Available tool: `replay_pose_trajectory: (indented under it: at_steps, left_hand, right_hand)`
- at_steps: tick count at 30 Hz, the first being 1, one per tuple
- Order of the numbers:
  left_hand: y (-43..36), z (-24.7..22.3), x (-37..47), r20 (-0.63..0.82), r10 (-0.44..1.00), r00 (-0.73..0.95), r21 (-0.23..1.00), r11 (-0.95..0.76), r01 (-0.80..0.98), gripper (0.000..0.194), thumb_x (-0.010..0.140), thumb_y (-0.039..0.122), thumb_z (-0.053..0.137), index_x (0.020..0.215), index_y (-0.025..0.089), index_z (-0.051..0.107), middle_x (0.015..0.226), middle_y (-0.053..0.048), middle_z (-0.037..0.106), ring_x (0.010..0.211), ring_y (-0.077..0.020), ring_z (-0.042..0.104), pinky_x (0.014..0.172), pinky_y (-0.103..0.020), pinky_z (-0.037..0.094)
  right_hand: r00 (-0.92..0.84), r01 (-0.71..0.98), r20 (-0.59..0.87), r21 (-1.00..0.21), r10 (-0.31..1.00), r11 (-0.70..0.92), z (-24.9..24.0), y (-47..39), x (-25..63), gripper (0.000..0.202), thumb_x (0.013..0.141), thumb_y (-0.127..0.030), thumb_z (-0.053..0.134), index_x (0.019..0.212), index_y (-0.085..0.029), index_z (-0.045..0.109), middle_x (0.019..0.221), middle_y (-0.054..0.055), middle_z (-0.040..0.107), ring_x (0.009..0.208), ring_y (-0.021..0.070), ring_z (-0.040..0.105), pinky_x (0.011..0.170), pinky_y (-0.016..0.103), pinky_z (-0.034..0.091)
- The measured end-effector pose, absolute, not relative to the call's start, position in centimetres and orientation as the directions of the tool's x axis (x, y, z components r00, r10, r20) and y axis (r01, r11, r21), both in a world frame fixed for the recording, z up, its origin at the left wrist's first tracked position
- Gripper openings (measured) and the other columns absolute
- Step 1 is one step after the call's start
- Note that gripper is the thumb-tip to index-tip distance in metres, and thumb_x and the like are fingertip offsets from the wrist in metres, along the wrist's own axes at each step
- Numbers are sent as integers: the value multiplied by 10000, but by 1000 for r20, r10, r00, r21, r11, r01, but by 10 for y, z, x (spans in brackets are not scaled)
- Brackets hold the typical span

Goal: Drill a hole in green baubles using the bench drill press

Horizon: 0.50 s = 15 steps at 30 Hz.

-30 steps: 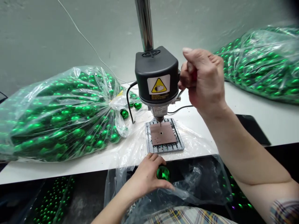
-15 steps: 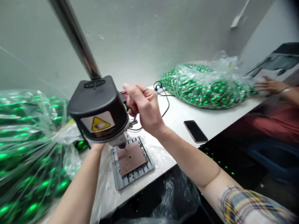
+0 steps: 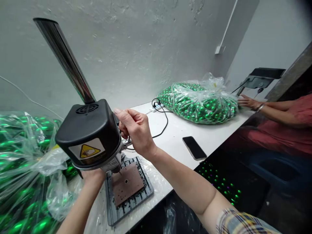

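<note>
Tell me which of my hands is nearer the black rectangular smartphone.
Right. Your right hand, beside the black boxy drill head, is left of the smartphone; your left hand, partly hidden by the drill head, is farther left.

"Boxy black plastic drill head, right?"
"Yes, with a yellow triangular warning sign."
"And the flat square pad?"
"Pinkish brown."
"The wearer's cloth sleeve?"
"Blue, yellow and white plaid."
</note>
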<state>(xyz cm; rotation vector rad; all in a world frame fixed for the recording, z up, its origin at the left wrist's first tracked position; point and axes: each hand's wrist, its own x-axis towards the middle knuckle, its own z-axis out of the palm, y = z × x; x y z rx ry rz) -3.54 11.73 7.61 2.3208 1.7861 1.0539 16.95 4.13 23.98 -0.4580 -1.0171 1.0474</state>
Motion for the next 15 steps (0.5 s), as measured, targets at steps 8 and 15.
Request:
replay_pose_trajectory:
  at_steps: [8,15]
  left_hand:
    - [-10,56,-43,517,851,95,517,-398,758,327,878,368,655,1154,195,662,1261,-191,637,1151,-372,635,1007,-554,510]
    - [-63,79,-36,-412,909,62,807,396,-438,494,824,407,772,1234,193,597,1086,-109,742,846,-226,735,769,-374,627]
  right_hand:
    - [143,-470,449,-754,882,459,239,41,170,581,746,-584,801,541,-211,405,465,-87,387,407,29,335,394,243,255]
    - [196,-355,540,-739,818,573,235,37,170,513,825,-505,758,551,-221,429,456,-79,388,394,44,312,390,244,272]
